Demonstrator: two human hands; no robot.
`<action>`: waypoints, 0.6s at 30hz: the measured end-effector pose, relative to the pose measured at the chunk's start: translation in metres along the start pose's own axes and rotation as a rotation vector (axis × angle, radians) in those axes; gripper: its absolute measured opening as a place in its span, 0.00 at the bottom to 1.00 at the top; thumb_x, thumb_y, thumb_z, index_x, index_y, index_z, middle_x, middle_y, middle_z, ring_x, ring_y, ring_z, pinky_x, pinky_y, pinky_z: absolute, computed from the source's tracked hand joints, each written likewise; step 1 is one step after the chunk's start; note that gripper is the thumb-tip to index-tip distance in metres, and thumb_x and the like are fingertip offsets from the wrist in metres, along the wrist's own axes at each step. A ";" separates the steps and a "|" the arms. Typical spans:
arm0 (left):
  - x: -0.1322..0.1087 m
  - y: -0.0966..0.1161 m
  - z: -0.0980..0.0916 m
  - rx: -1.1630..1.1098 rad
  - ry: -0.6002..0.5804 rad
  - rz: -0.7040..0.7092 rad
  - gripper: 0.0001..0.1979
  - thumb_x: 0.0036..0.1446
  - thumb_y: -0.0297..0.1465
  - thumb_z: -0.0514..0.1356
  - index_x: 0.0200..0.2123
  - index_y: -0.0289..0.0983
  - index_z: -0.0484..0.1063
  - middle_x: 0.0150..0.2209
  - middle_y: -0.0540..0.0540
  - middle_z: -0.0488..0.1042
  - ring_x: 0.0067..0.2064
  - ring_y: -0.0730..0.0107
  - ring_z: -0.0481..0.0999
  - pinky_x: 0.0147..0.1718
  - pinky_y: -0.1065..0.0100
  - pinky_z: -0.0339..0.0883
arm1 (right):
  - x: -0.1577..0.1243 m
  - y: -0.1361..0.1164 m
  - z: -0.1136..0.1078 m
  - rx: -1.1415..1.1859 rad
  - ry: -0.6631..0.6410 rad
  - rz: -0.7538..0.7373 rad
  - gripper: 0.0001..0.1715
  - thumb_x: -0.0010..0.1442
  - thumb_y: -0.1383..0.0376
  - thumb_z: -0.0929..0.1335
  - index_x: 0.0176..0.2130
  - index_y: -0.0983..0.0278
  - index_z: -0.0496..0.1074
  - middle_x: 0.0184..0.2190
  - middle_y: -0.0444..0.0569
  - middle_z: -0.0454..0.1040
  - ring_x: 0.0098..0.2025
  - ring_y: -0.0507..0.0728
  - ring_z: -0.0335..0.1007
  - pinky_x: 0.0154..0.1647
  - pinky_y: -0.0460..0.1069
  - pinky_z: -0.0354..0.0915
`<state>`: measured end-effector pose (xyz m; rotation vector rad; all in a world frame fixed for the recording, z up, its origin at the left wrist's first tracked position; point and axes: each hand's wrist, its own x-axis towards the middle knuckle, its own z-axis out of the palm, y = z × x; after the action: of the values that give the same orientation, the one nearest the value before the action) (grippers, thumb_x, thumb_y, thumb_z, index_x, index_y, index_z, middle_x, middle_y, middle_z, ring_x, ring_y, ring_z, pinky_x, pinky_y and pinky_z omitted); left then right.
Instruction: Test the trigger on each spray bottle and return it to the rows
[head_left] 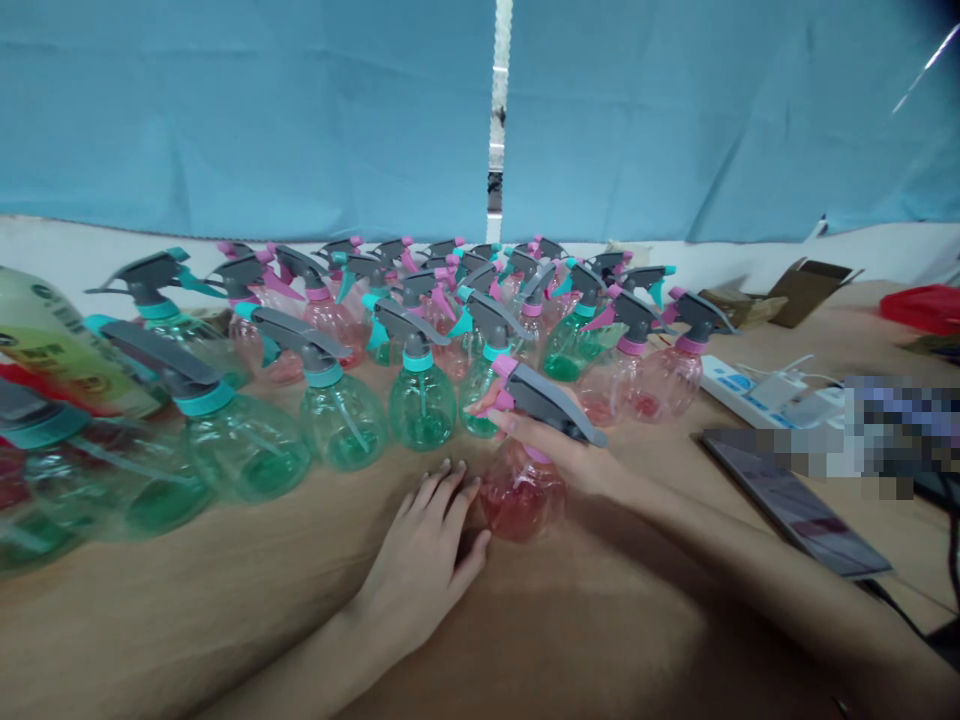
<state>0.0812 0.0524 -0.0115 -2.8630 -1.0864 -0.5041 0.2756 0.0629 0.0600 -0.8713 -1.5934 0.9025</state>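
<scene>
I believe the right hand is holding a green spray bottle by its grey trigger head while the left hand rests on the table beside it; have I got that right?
Not quite: the bottle is pink, not green. The head view shows the right hand holding a pink spray bottle by its grey trigger head, while the left hand rests on the tan table beside it.

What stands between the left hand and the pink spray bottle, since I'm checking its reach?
Nothing visible does: the left hand rests on the tan tabletop right beside the pink spray bottle, its thumb almost at the bottle. The right hand holds the bottle's grey sprayer head.
</scene>
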 end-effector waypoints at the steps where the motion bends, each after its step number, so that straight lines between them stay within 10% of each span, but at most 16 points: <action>1: 0.000 0.000 0.000 -0.004 0.006 0.001 0.19 0.63 0.34 0.50 0.54 0.31 0.64 0.57 0.34 0.66 0.59 0.49 0.63 0.52 0.49 0.62 | 0.000 -0.001 0.000 -0.007 0.001 -0.009 0.08 0.59 0.57 0.67 0.36 0.59 0.70 0.29 0.44 0.68 0.34 0.54 0.68 0.38 0.50 0.66; 18: 0.000 0.001 -0.002 -0.012 -0.006 -0.012 0.18 0.63 0.33 0.51 0.53 0.31 0.65 0.57 0.35 0.66 0.59 0.50 0.63 0.52 0.50 0.62 | 0.000 -0.004 -0.003 -0.165 0.046 -0.061 0.09 0.59 0.58 0.67 0.28 0.57 0.69 0.23 0.41 0.60 0.26 0.52 0.59 0.29 0.48 0.59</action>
<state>0.0812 0.0516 -0.0091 -2.8721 -1.1062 -0.5045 0.2779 0.0616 0.0640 -0.9454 -1.6624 0.7107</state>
